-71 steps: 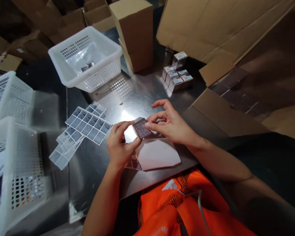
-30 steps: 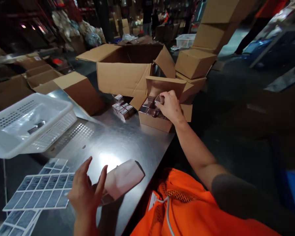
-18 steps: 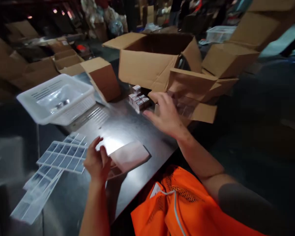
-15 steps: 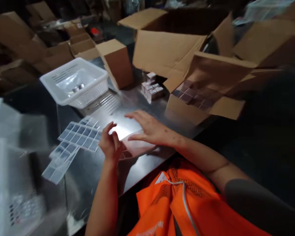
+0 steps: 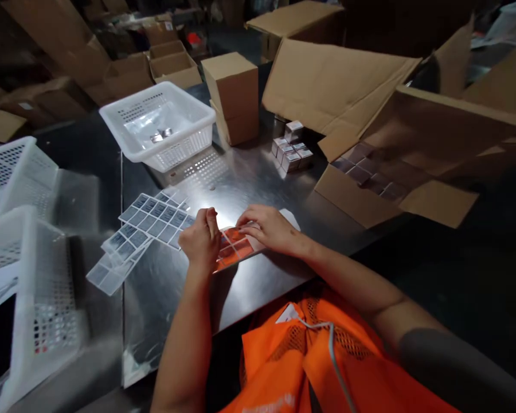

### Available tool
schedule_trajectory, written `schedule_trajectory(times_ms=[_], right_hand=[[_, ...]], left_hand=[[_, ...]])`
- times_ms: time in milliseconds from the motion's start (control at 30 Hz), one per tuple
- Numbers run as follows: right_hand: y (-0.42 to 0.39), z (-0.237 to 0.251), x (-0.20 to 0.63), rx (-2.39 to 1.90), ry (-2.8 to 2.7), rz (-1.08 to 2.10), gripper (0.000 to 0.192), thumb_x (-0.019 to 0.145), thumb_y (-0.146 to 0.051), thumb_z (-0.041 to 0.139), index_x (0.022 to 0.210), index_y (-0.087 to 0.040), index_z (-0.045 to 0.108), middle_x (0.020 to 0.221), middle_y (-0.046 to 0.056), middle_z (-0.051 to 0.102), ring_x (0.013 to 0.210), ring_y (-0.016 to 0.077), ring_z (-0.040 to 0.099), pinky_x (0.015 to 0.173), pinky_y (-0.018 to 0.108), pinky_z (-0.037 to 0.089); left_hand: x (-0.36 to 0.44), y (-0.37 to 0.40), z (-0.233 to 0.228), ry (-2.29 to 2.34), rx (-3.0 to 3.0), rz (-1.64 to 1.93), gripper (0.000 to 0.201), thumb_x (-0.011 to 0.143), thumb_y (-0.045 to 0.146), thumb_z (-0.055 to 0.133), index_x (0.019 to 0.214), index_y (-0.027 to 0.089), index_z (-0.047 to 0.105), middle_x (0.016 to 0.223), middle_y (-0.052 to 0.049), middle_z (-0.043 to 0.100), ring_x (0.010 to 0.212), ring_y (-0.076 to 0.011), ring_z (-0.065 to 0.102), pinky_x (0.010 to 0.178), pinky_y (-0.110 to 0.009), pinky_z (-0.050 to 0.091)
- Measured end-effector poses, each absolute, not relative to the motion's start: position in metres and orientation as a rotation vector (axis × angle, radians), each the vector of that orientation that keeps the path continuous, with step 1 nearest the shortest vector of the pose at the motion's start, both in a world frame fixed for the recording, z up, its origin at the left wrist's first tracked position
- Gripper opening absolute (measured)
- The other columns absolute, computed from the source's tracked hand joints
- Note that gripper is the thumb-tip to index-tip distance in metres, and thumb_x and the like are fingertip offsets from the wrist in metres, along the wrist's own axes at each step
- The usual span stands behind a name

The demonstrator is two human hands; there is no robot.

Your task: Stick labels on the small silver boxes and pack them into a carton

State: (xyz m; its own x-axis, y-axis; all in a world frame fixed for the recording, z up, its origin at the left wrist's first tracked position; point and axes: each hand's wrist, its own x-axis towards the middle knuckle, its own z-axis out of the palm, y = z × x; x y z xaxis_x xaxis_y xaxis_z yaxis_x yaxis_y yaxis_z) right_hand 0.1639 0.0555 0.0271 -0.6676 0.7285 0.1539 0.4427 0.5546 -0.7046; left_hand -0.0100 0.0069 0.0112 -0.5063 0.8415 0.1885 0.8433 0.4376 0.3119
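Both hands meet over a small sticker sheet lying at the near edge of the steel table, close against the body, likely so the fingers can work it at short reach. The sheet is thin and glossy, divided into squares that catch an orange tint, probably thrown up by the mesh vest below; a pale backing corner pokes out past the right fingers. Left hand is curled, thumb and fingertips pinched together at the sheet's left edge, seemingly gripping that edge or one sticker on it; which, cannot tell. Right hand lies flatter, fingers spread and pressing on the sheet's far-right part, seemingly pinning it down against the slick metal. Just left of the left hand, larger label sheets fan out flat, grey printed squares in a grid, overlapping, within an easy sideways reach. Beyond the hands, a white perforated plastic basket holds clear film and a small shiny piece. Further out from the right hand, a cluster of small silvery boxes stands packed together, touching, beside an open corrugated carton showing rows of similar box tops inside. Table surface brushed, reflective, with a bright glare patch just ahead of the fingers.
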Motion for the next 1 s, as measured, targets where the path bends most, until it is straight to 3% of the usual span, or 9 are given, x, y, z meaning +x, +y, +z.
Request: schedule_trajectory(times_ms=[167,300,400,467,567,600,700,833,1000], right_hand=[[0.054,0.010,0.162,-0.916,-2.418,0.856,0.018,0.098,-0.022,0.060,0.111,-0.018,0.071,0.097,0.008,0.077,0.091,0.0216,0.071,0.087,0.035,0.051],[0.046,0.013,0.167,-0.649,-2.507,0.613,0.015,0.095,-0.021,0.059,0.090,-0.022,0.073,0.117,0.011,0.073,0.123,0.0307,0.061,0.110,0.052,0.040],[0.053,0.031,0.173,-0.485,-2.522,0.591,0.010,0.092,-0.029,0.064,0.092,-0.030,0.074,0.121,0.002,0.071,0.122,0.0224,0.062,0.110,0.038,0.046],[0.075,0.047,0.176,-0.633,-2.408,0.536,0.019,0.097,-0.031,0.058,0.111,-0.032,0.071,0.122,0.003,0.069,0.119,0.0199,0.062,0.107,0.035,0.050],[0.136,0.065,0.178,-1.172,-2.047,0.355,0.054,0.096,-0.021,0.057,0.148,-0.026,0.046,0.136,0.012,0.057,0.130,0.0281,0.051,0.114,0.049,0.040],[0.161,0.069,0.177,-1.312,-1.959,0.317,0.066,0.093,-0.017,0.060,0.154,-0.018,0.037,0.141,0.019,0.051,0.134,0.0344,0.046,0.114,0.056,0.036],[0.227,0.076,0.178,-1.856,-1.738,0.215,0.077,0.093,-0.011,0.060,0.160,-0.011,0.023,0.147,0.029,0.041,0.135,0.0390,0.043,0.111,0.057,0.034],[0.264,0.086,0.185,-1.884,-1.667,0.243,0.070,0.093,-0.002,0.048,0.159,-0.009,0.025,0.143,0.033,0.041,0.126,0.0361,0.052,0.105,0.058,0.038],[0.210,0.063,0.162,-1.543,-1.719,0.279,0.094,0.085,-0.016,0.066,0.159,-0.020,0.009,0.147,0.022,0.033,0.127,0.0251,0.053,0.101,0.038,0.051]], left_hand=[[-0.009,0.009,0.011,-2.713,-1.510,-0.524,0.050,0.104,0.046,0.027,0.109,0.024,0.071,0.069,-0.007,0.065,0.062,-0.0217,0.057,0.061,-0.030,0.028],[-0.013,0.010,0.011,-2.765,-1.513,-0.456,0.050,0.101,0.050,0.031,0.106,0.023,0.073,0.067,-0.010,0.066,0.060,-0.0253,0.058,0.060,-0.032,0.032],[-0.018,0.011,0.011,-2.786,-1.485,-0.414,0.052,0.100,0.054,0.031,0.105,0.023,0.073,0.067,-0.012,0.066,0.060,-0.0281,0.059,0.059,-0.034,0.034],[-0.019,0.012,0.010,-2.775,-1.490,-0.437,0.052,0.099,0.054,0.031,0.104,0.024,0.073,0.067,-0.012,0.066,0.060,-0.0288,0.059,0.059,-0.034,0.036],[-0.018,0.011,0.009,-2.752,-1.539,-0.484,0.047,0.098,0.052,0.035,0.100,0.023,0.073,0.065,-0.011,0.066,0.061,-0.0289,0.061,0.060,-0.035,0.039],[-0.016,0.011,0.009,-2.747,-1.559,-0.493,0.046,0.098,0.052,0.036,0.099,0.023,0.072,0.065,-0.011,0.066,0.062,-0.0290,0.062,0.061,-0.035,0.040],[-0.012,0.009,0.009,-2.734,-1.617,-0.545,0.041,0.098,0.050,0.040,0.097,0.023,0.071,0.066,-0.011,0.067,0.067,-0.0290,0.065,0.065,-0.034,0.042],[-0.009,0.008,0.012,-2.743,-1.652,-0.768,0.033,0.096,0.044,0.046,0.098,0.022,0.072,0.062,-0.008,0.065,0.070,-0.0284,0.067,0.066,-0.033,0.042],[-0.013,0.010,0.009,-2.736,-1.710,-1.169,0.039,0.091,0.050,0.056,0.114,0.021,0.068,0.074,-0.005,0.071,0.067,-0.0217,0.067,0.066,-0.031,0.045]])
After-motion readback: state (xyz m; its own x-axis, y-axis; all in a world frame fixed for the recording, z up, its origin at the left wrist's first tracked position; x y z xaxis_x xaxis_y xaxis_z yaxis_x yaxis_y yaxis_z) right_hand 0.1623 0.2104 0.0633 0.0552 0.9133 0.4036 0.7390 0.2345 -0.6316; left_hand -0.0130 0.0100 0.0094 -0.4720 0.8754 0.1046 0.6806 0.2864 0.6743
